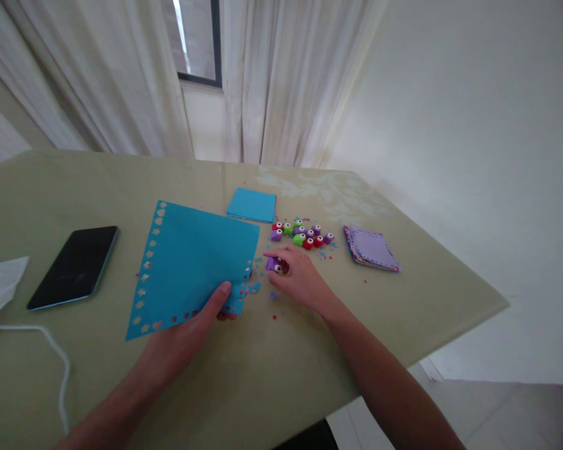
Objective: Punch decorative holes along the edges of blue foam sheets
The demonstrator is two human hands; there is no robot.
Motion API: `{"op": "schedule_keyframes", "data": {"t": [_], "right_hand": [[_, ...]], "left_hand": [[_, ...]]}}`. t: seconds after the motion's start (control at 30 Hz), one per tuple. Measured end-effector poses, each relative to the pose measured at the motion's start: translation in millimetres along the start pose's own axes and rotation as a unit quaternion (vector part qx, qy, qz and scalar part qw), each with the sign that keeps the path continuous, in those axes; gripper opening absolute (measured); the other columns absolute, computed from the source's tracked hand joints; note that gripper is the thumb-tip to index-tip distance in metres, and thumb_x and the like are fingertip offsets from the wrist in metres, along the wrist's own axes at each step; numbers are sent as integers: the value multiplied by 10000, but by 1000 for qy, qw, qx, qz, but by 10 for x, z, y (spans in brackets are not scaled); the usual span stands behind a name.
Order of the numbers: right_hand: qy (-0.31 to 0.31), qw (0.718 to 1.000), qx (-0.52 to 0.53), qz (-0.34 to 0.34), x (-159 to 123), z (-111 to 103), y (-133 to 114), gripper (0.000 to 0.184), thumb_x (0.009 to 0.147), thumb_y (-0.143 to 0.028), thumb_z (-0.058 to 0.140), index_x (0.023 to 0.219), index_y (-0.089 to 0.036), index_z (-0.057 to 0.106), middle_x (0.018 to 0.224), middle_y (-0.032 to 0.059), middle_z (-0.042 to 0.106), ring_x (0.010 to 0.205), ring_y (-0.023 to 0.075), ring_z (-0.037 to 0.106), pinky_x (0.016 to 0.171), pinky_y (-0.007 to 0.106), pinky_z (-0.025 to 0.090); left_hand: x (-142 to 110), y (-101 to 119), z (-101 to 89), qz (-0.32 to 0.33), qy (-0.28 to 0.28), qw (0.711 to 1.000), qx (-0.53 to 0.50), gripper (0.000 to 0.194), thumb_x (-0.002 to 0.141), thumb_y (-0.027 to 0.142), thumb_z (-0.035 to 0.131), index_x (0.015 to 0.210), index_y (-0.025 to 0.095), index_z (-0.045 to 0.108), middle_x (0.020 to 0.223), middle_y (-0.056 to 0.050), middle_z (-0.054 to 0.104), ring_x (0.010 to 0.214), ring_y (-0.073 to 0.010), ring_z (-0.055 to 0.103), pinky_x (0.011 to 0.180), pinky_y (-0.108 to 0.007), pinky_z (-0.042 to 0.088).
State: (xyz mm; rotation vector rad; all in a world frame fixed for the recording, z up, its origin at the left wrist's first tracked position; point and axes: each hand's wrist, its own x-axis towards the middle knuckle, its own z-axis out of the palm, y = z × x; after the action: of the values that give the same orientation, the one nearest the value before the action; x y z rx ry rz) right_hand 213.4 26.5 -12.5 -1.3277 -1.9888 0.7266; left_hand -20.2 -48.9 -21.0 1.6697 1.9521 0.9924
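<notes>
A blue sheet of paper (197,256) is tilted up over the table, pinched near its lower right corner by my left hand (201,319), thumb on top. Small punched shapes run along its left, bottom and right edges. Just right of the sheet, my right hand (300,278) grips a purple craft punch (273,265) between thumb and fingers. Behind that hand sits a cluster of small red, green and purple craft punches (299,239) with white round tops. Blue paper bits (253,288) lie scattered beneath and between the hands.
A stack of blue paper (252,205) lies behind the sheet. To the right is a pile of lilac and coloured paper squares (373,249). On the left are a dark tablet (75,265), white paper (2,286) and a white cable (59,350). The table's edge (450,340) slopes at right.
</notes>
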Motion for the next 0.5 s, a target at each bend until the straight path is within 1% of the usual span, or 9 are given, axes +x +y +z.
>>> {"op": "schedule_keyframes", "data": {"t": [0.03, 0.1, 0.17, 0.2, 0.27, 0.33, 0.37, 0.43, 0.5], "right_hand": [[-7, 1000, -22, -4, -4, 15, 22, 449, 790, -116, 734, 1225, -223, 764, 1136, 85, 733, 959, 227, 652, 936, 402, 499], [-33, 999, -14, -2, -7, 55, 52, 499, 821, -171, 756, 1315, -236, 720, 1194, 94, 746, 972, 237, 681, 943, 412, 512], [-47, 999, 11, 7, 7, 71, 77, 454, 898, -301, 749, 1345, -243, 698, 1207, 102, 755, 920, 235, 701, 893, 405, 534], [-34, 999, 3, 10, 21, 59, 92, 408, 941, -345, 714, 1334, -239, 701, 1215, 111, 756, 935, 244, 705, 898, 412, 534], [31, 996, -79, 14, 59, -5, 135, 340, 1006, -333, 626, 1313, -211, 705, 1269, 146, 735, 1079, 289, 681, 991, 456, 499], [96, 973, -210, 26, 97, -105, 192, 349, 1010, -254, 592, 1337, -176, 686, 1325, 183, 699, 1232, 343, 604, 1091, 511, 423], [109, 957, -266, 37, 112, -157, 223, 373, 997, -225, 596, 1357, -164, 672, 1331, 194, 688, 1263, 365, 574, 1108, 529, 398], [105, 935, -334, 59, 132, -237, 285, 401, 975, -183, 595, 1369, -160, 661, 1291, 196, 692, 1236, 381, 566, 1086, 529, 401], [91, 930, -351, 56, 140, -270, 335, 408, 956, -129, 562, 1348, -165, 668, 1232, 183, 695, 1180, 360, 583, 1051, 490, 423]], "left_hand": [[5, 14, -6, -9, 0, 1000, -7, 388, 870, 611, 579, 874, 281, 783, 961, -98, 824, 1155, -394, 730, 1146, -580, 485], [14, 42, -16, -30, -12, 999, -31, 361, 817, 629, 612, 776, 301, 757, 869, -76, 816, 1085, -392, 751, 1105, -564, 521], [23, 67, -26, -39, -10, 998, -48, 341, 778, 630, 632, 740, 309, 741, 853, -67, 815, 1044, -390, 759, 1095, -567, 526], [26, 77, -31, -39, 2, 998, -52, 334, 769, 624, 635, 741, 308, 739, 879, -71, 818, 1060, -393, 753, 1112, -575, 510], [28, 96, -44, -43, 13, 997, -58, 325, 766, 616, 646, 725, 305, 732, 910, -77, 820, 1102, -392, 737, 1134, -572, 492], [26, 112, -63, -57, -4, 996, -69, 342, 798, 619, 635, 672, 312, 714, 860, -60, 813, 1056, -370, 747, 1112, -545, 519], [25, 118, -75, -65, -19, 995, -77, 368, 820, 627, 619, 640, 317, 701, 824, -49, 807, 1001, -354, 757, 1085, -530, 543], [25, 123, -95, -79, -42, 992, -85, 444, 861, 651, 571, 579, 322, 669, 802, -41, 802, 915, -337, 761, 1042, -524, 572], [27, 102, -102, -75, -41, 994, -73, 488, 894, 658, 535, 572, 315, 665, 882, -58, 817, 947, -348, 761, 1054, -552, 563]]}}
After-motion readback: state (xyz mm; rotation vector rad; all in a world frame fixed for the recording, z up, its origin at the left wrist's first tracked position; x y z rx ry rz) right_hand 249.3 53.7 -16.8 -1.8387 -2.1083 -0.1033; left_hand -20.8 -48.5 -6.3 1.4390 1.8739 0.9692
